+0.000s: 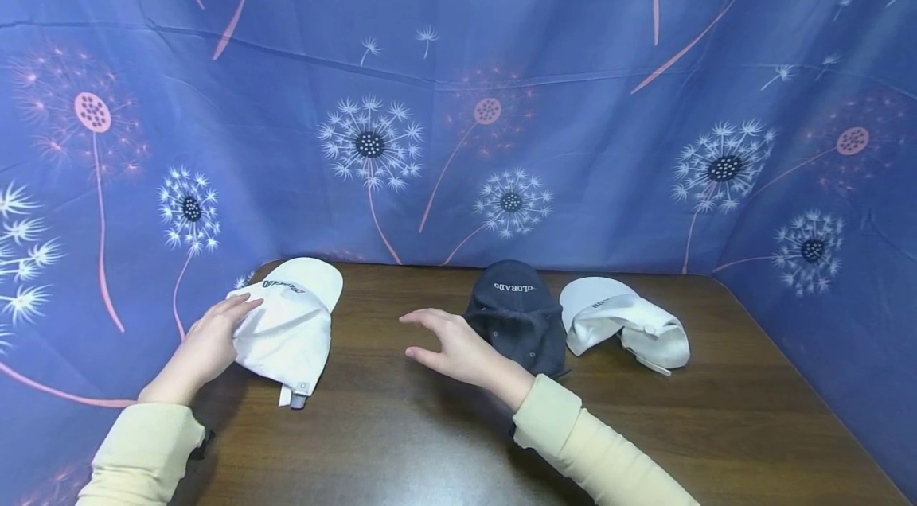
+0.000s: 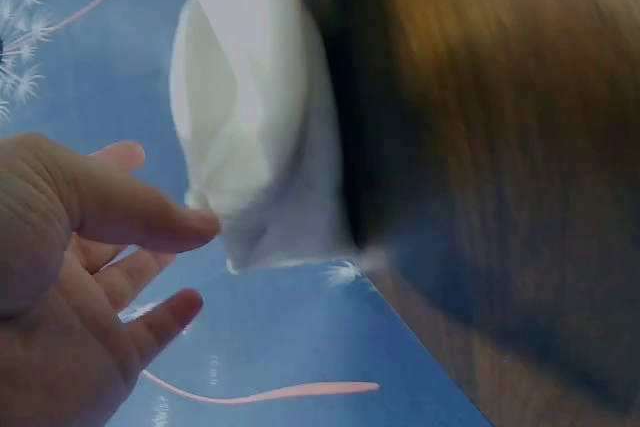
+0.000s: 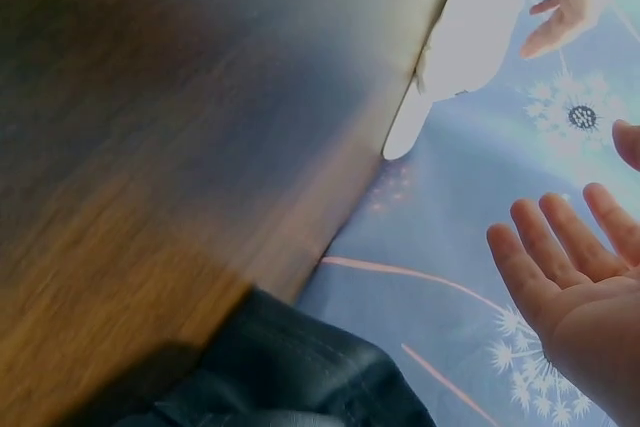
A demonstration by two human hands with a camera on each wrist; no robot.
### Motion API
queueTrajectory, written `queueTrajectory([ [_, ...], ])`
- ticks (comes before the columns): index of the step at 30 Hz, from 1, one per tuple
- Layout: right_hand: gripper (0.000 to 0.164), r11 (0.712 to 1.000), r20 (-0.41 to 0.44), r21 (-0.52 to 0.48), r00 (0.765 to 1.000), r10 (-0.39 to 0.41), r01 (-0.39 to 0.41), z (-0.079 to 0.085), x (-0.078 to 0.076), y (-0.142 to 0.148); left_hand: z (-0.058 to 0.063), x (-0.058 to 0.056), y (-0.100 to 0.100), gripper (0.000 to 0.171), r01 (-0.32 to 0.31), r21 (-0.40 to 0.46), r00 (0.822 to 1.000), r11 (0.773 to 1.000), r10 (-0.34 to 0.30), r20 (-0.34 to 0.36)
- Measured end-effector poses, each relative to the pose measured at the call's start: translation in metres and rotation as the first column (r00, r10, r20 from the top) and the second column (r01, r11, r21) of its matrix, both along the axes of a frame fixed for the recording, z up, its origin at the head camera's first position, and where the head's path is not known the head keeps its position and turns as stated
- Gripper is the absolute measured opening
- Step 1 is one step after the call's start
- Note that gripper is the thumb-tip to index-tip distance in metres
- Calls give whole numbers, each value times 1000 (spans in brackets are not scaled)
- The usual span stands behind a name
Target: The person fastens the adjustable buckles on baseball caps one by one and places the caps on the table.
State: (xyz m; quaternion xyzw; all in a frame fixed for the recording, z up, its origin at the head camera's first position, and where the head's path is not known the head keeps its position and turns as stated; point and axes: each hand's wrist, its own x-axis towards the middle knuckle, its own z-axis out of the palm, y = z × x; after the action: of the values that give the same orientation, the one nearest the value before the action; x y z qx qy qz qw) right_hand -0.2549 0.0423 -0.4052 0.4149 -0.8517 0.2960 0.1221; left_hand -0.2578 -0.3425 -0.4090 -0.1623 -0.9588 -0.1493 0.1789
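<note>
The left cap point(image 1: 290, 331), white with dark lettering, lies near the far left corner of the desk point(image 1: 387, 442), its brim point(image 1: 321, 282) toward the back edge and its strap point(image 1: 297, 401) toward the front. The left hand point(image 1: 204, 347) is at its left side, fingers loosely spread and released; whether a fingertip touches the fabric I cannot tell. The right hand point(image 1: 454, 345) hangs above the desk between the left cap and the black cap point(image 1: 516, 311), its fingers and thumb apart, likewise released. The black cap, with pale lettering, rests near the middle of the back edge. Just beside it, toward the far right corner, the right cap point(image 1: 634, 313), also white, lies tipped and crumpled. A blue cloth point(image 1: 587, 172) hangs behind the back edge. Pale yellow sleeves point(image 1: 609, 442) cover the forearms.
</note>
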Motion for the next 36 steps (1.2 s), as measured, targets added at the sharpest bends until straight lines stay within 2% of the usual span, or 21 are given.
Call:
queueTrajectory([
  [5, 43, 1000, 9, 4, 1000, 4, -4, -4, -2, -6, -9, -3, -6, 66, -28, -82, 1000, 996, 28, 2],
  [11, 44, 1000, 41, 1, 999, -6, 6, -7, -4, -11, -16, -8, -9, 67, -49, -158, 994, 986, 64, 90],
  [14, 45, 1000, 58, 10, 998, -7, 6, -7, -5, -14, -18, -11, -9, 66, -57, -177, 992, 982, 76, 102],
  [21, 48, 1000, 109, 20, 994, 8, -11, -6, -8, -21, -15, -18, -12, 48, -53, -210, 998, 976, 59, 24],
  [31, 47, 998, 148, 51, 989, 12, -20, -10, -9, -25, -11, -26, -16, 26, -75, -121, 992, 990, 62, -107],
  [36, 47, 998, 150, 59, 988, 25, -34, -11, -8, -26, -3, -27, -13, 25, -105, -86, 988, 991, 94, -119],
])
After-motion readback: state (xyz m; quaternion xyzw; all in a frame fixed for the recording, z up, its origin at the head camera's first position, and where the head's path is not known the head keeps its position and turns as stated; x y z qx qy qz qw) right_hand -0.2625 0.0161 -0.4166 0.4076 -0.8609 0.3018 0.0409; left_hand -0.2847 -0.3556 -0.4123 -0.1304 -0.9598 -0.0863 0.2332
